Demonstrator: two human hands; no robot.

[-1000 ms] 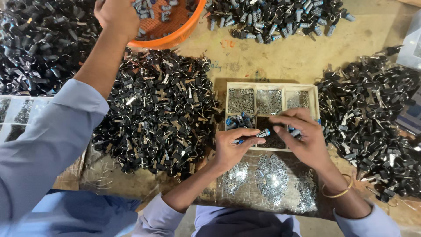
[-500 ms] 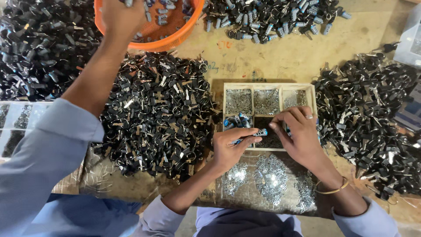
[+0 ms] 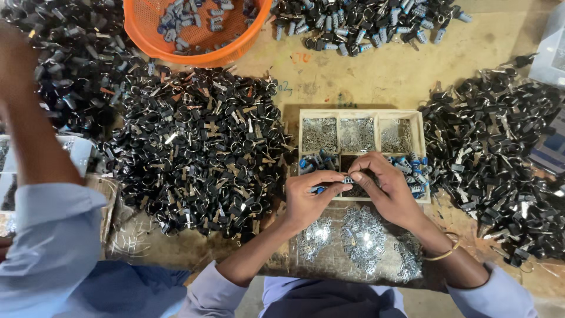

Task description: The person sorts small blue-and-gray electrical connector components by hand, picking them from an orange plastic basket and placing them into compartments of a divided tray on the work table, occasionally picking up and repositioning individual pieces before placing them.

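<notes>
Both of our hands meet over the shallow wooden compartment tray [image 3: 424, 154]: our left hand [image 3: 309, 197] and right hand [image 3: 385, 188] pinch between their fingertips one small blue-capped metal key part [image 3: 344, 180], held just above the tray's lower row. At nine o'clock of the tray we see a big heap of black-headed keys with rings [image 3: 200, 147] on the counter [image 3: 382, 73], at eleven o'clock a round orange plastic basket [image 3: 235, 50], and at six o'clock loose silvery metal clips [image 3: 359, 238]. Another person's blue-sleeved arm [image 3: 47, 224] reaches in at nine o'clock.

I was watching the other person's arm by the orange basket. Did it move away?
Yes. The co-worker's arm was reaching into the orange basket before; now it has pulled back toward the left edge, over the black pile.
</notes>
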